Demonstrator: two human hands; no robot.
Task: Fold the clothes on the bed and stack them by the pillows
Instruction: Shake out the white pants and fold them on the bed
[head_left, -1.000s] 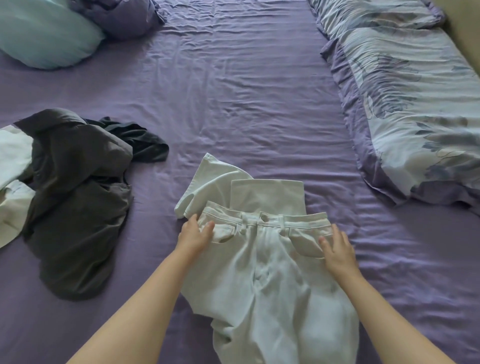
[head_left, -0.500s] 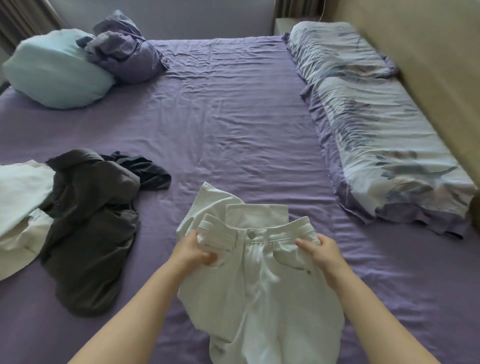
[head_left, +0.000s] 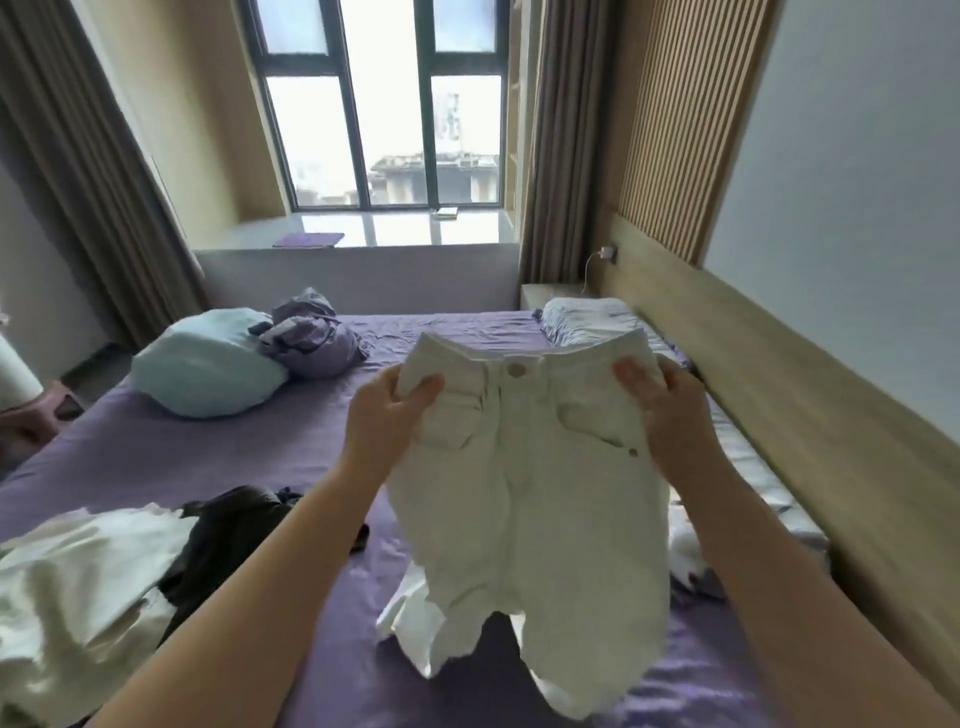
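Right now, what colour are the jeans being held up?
White, with a pale button at the waistband; the jeans show best in the head view, the only one.

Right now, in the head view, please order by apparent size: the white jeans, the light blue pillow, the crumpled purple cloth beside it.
1. white jeans, though held close to the camera, so inflated
2. light blue pillow
3. crumpled purple cloth

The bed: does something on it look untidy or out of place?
Yes. A dark garment and a white garment lie crumpled in a loose heap at the left, unfolded. A purple bundle sits bunched against the light blue pillow.
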